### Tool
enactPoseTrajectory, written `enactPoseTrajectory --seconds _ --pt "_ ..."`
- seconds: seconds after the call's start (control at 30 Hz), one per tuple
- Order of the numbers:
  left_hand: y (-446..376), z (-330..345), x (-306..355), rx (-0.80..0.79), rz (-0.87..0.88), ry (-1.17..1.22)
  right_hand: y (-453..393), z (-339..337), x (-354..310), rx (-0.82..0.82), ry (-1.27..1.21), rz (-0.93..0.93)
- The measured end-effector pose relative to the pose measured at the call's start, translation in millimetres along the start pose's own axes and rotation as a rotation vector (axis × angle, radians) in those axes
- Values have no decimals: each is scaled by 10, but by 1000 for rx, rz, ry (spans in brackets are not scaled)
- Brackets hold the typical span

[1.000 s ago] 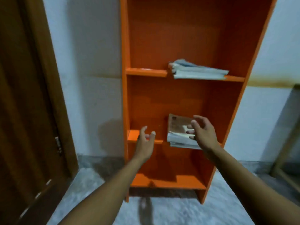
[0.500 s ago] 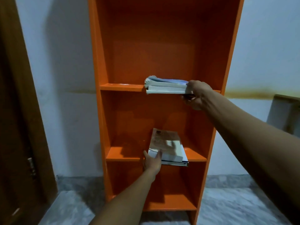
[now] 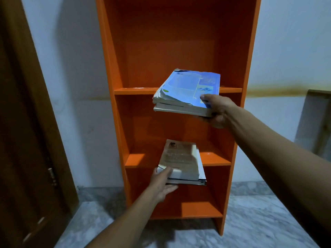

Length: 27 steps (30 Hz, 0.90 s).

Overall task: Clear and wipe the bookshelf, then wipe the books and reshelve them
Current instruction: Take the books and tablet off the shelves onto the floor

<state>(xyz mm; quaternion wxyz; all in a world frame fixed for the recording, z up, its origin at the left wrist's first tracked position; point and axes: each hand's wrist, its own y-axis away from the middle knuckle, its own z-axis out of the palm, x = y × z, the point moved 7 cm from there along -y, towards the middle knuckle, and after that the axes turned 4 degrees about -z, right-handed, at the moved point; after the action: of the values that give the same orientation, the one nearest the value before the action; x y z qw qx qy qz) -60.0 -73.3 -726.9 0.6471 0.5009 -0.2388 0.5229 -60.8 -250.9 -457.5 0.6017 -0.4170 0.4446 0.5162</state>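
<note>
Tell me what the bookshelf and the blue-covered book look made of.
Bookshelf: seemingly painted or laminated board, going by its flat, even orange panels with a slight sheen. Blue-covered book: paper, soft glossy cover, judging by curled corners and fanned page edges.

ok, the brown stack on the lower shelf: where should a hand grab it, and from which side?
By the front edge, from the open front. The brown stack lies flat and overhangs the lower shelf, so fingers fit beneath and a thumb on top, as the left hand does at the near left corner.
</note>
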Motion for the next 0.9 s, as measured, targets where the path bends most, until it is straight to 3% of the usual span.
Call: enactPoseTrajectory --seconds 0.33,0.47,0.77,0.9 --pt "143 -367 108 80 38 115 315 -117 416 -34 -18 -206" --pt "249 -761 116 67 129 114 509 -312 711 -95 17 -291" --pt "832 -1943 -193 147 215 -44 803 -438 2039 -141 6 -56" --pt "928 -2337 -724 189 127 -116 912 -376 2543 -144 -3 4"
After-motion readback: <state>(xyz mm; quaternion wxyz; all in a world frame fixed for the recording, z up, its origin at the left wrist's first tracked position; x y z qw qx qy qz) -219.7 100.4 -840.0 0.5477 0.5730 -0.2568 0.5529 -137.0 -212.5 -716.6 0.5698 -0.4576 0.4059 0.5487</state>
